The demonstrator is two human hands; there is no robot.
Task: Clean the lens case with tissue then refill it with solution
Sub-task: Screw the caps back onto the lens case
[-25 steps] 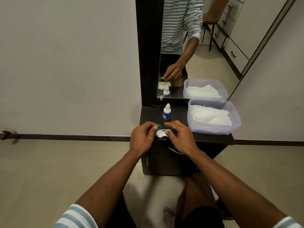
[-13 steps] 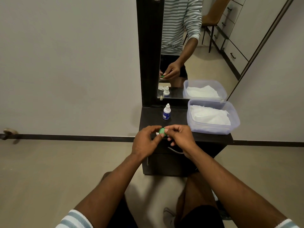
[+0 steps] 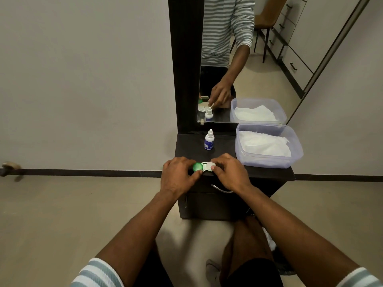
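Note:
A white lens case (image 3: 206, 165) lies at the front edge of the dark dresser top (image 3: 190, 146). Its left well carries a green cap (image 3: 197, 167). My left hand (image 3: 178, 176) pinches that green cap between thumb and fingers. My right hand (image 3: 230, 172) holds the case's right end, covering the right well. A small white solution bottle (image 3: 209, 140) with a blue label stands upright behind the case, capped. A clear plastic box (image 3: 294, 152) to the right holds white tissues (image 3: 265, 145).
A tall mirror (image 3: 238, 59) in a dark frame rises behind the dresser and reflects my hands, the bottle and the box. A drawer handle (image 3: 220, 189) sits below the top. My knee (image 3: 248, 235) is in front of the dresser on the beige floor.
Half a second ago both hands held the case lifted and tilted; now it rests flat on the dresser edge with the green cap on its left well.

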